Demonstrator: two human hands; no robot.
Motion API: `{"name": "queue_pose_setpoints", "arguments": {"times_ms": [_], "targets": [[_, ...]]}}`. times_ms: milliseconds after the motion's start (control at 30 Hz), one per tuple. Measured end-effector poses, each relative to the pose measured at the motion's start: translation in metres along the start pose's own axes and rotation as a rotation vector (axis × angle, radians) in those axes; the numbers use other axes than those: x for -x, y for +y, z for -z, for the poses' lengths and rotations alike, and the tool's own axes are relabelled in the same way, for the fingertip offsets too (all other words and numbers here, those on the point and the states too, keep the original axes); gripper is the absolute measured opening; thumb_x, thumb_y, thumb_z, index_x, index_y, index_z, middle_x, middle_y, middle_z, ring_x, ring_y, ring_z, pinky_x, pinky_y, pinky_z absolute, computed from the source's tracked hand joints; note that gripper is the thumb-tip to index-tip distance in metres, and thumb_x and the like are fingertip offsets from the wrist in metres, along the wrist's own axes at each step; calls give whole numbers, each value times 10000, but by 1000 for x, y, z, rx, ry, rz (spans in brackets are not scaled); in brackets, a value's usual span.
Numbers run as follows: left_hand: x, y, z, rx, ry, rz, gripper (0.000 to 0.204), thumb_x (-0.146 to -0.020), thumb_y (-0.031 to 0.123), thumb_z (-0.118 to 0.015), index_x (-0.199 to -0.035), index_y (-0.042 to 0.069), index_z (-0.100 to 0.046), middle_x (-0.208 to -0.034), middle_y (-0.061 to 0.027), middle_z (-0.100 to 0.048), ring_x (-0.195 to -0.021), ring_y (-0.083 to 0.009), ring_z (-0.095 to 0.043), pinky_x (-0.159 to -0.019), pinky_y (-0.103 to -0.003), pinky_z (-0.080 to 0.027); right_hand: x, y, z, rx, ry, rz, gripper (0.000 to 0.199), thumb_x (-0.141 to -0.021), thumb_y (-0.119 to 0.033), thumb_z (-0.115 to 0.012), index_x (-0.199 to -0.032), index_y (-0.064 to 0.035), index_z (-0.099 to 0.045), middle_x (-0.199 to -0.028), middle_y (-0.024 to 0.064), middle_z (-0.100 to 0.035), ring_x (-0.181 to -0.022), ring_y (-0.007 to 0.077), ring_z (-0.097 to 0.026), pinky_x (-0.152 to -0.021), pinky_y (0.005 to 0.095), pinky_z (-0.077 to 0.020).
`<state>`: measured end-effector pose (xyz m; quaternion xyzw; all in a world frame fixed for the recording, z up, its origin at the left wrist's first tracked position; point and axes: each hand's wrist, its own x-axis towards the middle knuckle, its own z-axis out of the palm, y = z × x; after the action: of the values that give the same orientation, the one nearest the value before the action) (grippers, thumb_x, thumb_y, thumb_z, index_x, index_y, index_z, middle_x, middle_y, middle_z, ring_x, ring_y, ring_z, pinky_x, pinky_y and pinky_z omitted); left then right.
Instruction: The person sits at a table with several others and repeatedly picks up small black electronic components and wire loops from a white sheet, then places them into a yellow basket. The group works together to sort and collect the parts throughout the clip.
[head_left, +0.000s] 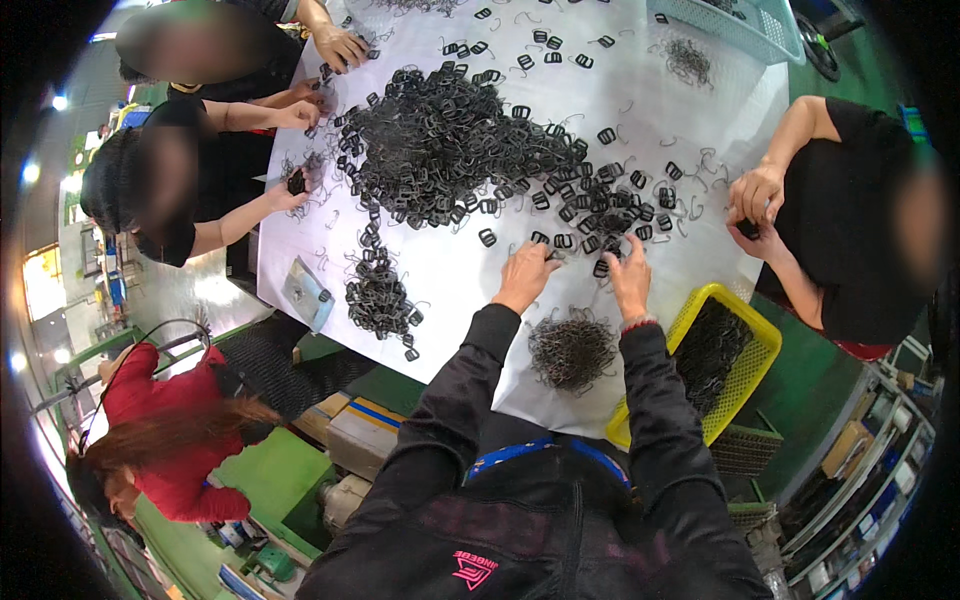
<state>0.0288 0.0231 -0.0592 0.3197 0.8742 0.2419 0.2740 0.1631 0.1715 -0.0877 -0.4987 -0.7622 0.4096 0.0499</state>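
My left hand is at the near edge of a scatter of small black slotted buckles. Its fingers are bent together beside one buckle, and whatever they pinch is too small to make out. To its right, my right hand reaches into the same scatter. The thumb and forefinger stand apart there, close to a few buckles. Between my forearms lies a round tangle of thin dark wire-like pieces. A much larger heap of black buckles rises beyond my left hand.
A yellow basket of black pieces adjoins the white table on my right. A smaller buckle pile and a clear bag lie left. A blue basket stands far right. Co-workers handle pieces at both sides; a person in red is behind left.
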Motion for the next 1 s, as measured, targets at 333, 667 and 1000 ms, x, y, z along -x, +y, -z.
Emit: {"name": "queue_pose_setpoints", "arguments": {"times_ms": [333,667,1000], "targets": [[-2,-10,53,1623,-188,294,105,-854,161,-495,-803,69,-495,-808,-39,-524,-708,-135,-546,-449,-228,-405,1,-25,19,-277,-225,-44,198,-835,-200,-641,-762,-17,-620,-543,48,-544,-470,178,-502,-461,312,-390],[-46,20,39,1398,-311,289,184,-833,237,-599,-788,78,-520,-689,-2,-498,-586,-127,-539,-427,-205,-387,42,-16,58,-185,-272,-17,184,-857,-200,-619,-765,-40,-617,-498,-79,-359,-421,11,-307,-394,215,-225],[-38,6,-27,-364,54,-56,314,-766,300,-700,-905,30,-622,-772,-157,-649,-756,-326,-637,-667,-440,-487,41,-32,96,-1544,-613,-238,107,-712,-78,-528,-733,-50,-426,-781,107,-477,-592,196,-537,-318,198,-268]]}}
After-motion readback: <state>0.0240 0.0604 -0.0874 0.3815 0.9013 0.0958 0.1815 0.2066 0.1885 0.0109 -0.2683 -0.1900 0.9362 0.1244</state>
